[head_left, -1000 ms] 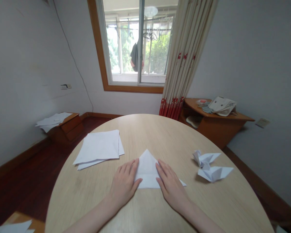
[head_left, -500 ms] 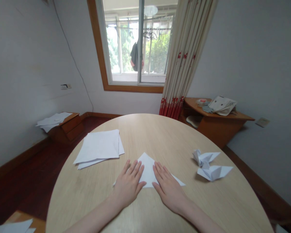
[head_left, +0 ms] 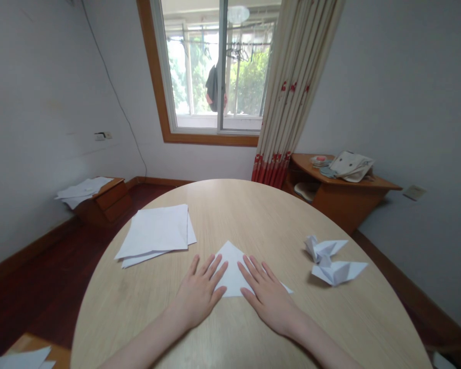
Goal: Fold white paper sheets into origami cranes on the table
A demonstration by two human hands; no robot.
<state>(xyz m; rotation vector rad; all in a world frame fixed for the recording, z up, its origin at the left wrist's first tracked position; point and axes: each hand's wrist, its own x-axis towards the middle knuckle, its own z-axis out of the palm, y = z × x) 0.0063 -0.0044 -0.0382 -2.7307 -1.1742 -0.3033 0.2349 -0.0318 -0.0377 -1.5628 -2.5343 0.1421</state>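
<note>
A round table (head_left: 234, 205) bears stacked white sheets (head_left: 159, 229), a triangular paper (head_left: 232, 274) and folded paper shapes (head_left: 334, 274).

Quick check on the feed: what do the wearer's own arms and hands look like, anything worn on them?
Left hand and right hand are ungloved, with no rings visible. Both forearms are bare as far as they show: no sleeve, watch or bracelet.

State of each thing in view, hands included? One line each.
Paper, folded to a triangle
Left hand, open, palm down on the paper
Right hand, open, palm down on the paper
Sheets, stacked, unfolded, edges askew
Figures, folded
Drawers, shut
Curtain, gathered
</note>
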